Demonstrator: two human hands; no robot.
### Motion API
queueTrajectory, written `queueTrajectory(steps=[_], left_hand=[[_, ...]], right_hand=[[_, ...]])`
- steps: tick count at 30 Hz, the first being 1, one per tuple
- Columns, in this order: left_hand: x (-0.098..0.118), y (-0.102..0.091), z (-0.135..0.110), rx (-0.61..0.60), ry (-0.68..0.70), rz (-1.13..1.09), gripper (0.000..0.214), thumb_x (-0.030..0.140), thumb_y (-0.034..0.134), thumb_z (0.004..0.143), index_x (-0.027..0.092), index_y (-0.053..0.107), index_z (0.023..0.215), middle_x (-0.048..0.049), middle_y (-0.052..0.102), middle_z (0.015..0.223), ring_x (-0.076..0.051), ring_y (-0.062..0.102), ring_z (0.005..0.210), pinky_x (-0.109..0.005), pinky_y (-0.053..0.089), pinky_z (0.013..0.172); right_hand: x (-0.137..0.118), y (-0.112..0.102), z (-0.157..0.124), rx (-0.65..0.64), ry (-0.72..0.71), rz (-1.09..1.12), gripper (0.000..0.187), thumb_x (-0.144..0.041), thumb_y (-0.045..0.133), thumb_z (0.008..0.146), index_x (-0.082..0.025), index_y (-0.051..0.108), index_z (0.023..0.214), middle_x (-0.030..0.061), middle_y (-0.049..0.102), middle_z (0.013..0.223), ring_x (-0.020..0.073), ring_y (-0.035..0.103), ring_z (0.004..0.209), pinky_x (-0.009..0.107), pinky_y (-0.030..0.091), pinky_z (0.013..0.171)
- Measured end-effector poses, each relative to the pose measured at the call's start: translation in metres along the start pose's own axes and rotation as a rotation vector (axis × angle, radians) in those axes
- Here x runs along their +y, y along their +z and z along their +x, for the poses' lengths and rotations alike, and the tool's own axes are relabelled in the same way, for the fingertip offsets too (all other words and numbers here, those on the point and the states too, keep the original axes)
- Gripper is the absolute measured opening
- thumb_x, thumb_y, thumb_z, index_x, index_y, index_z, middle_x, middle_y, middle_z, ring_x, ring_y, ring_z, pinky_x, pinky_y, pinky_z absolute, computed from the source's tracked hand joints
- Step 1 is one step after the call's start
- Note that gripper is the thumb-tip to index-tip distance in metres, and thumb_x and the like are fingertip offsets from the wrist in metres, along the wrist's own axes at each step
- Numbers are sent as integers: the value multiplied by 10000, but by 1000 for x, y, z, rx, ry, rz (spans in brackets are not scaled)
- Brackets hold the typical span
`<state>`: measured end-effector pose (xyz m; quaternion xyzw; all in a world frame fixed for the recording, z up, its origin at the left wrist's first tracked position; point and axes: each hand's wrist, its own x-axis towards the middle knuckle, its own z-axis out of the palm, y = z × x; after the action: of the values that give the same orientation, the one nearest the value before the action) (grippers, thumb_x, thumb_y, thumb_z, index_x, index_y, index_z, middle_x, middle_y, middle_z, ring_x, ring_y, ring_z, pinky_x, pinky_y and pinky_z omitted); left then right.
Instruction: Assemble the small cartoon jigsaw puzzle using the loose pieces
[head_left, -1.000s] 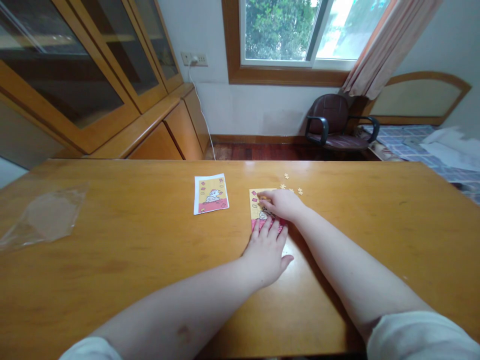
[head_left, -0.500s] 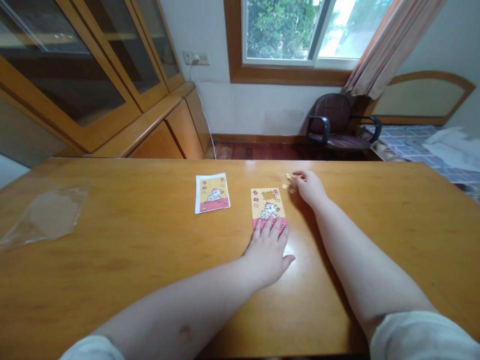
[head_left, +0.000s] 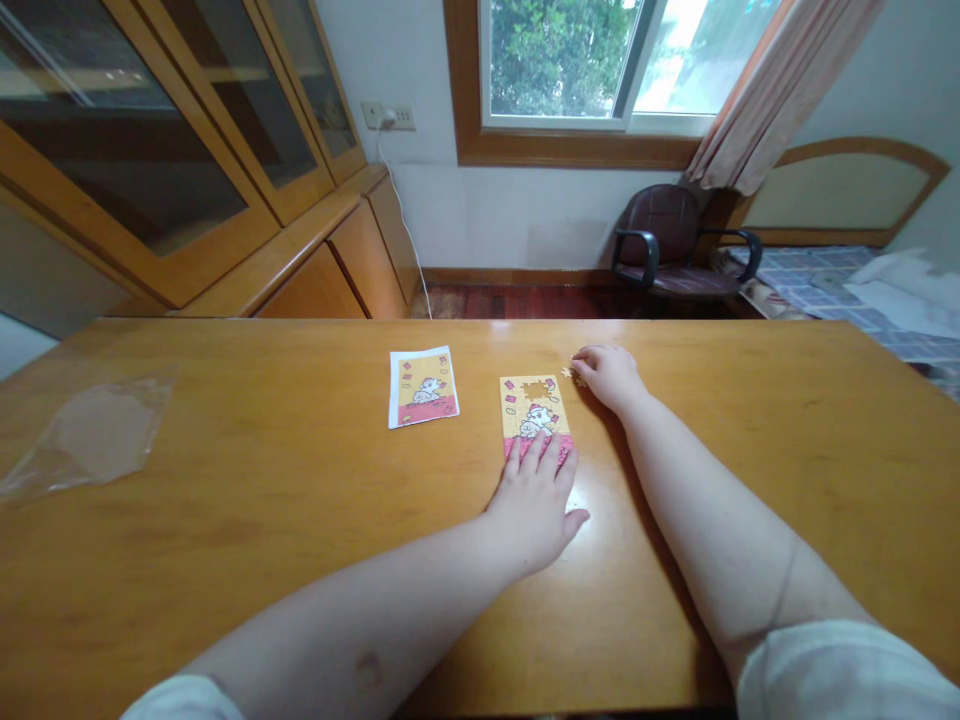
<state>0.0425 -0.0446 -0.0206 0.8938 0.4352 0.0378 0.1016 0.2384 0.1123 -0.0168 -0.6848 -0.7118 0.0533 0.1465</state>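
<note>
A small jigsaw puzzle lies on the table, yellow above and pink below, with a white cartoon animal in a red hat and a gap near its top edge. My left hand rests flat with spread fingers over the puzzle's lower part. Just right of the puzzle's top, my right hand is closed in a pinch at a puzzle piece, which its fingertips mostly cover. Beside those fingertips lies a loose puzzle piece, and another is partly hidden under the hand. Left of the puzzle lies a printed picture of the same design.
A clear plastic bag lies at the left of the wooden table. Glass-door cabinets stand beyond its left end. Past the far edge are an office chair and a bed.
My right hand has shifted slightly left, its fingers closing at the loose pieces and covering some of them. My left hand stays on the puzzle.
</note>
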Motion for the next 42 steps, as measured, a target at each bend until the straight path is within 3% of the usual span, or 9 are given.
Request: queueTrajectory(steps=[6, 14, 23, 32, 42], left_hand=[[0, 1, 0, -1, -5, 3, 716, 598, 281, 893, 161, 262, 1460, -142, 241, 1532, -325, 131, 1420, -550, 112, 1132], [0, -1, 0, -9, -5, 7, 709, 594, 273, 897, 164, 260, 1460, -139, 231, 1535, -323, 127, 1421, -548, 111, 1135], [0, -1, 0, -3, -4, -2, 709, 595, 290, 894, 160, 275, 1453, -144, 236, 1533, -325, 131, 1420, -547, 112, 1135], [1, -3, 0, -10, -8, -6, 706, 592, 285, 896, 160, 278, 1454, -141, 237, 1533, -325, 136, 1420, -545, 118, 1135], [0, -3, 0, -15, -4, 3, 710, 595, 292, 894, 162, 273, 1456, -143, 238, 1532, -327, 137, 1420, -547, 116, 1133]], right_hand=[[2, 0, 0, 54, 149, -15, 322, -439, 532, 820, -222, 719, 967, 97, 650, 1068, 251, 554, 1018, 370, 413, 878], [-5, -2, -1, 37, 156, -15, 260, -297, 509, 789, -202, 731, 888, 97, 653, 1006, 244, 562, 975, 353, 420, 859], [-11, 1, 0, -24, 126, -44, 212, -333, 559, 753, -188, 690, 835, 113, 651, 979, 266, 552, 968, 383, 408, 874], [-11, 2, -1, -14, 80, 70, 98, -238, 574, 736, -193, 656, 767, 47, 687, 821, 180, 584, 789, 292, 412, 772], [-12, 0, -2, -26, 93, 184, 27, -184, 591, 741, -189, 594, 767, 24, 686, 809, 144, 575, 715, 246, 407, 698]])
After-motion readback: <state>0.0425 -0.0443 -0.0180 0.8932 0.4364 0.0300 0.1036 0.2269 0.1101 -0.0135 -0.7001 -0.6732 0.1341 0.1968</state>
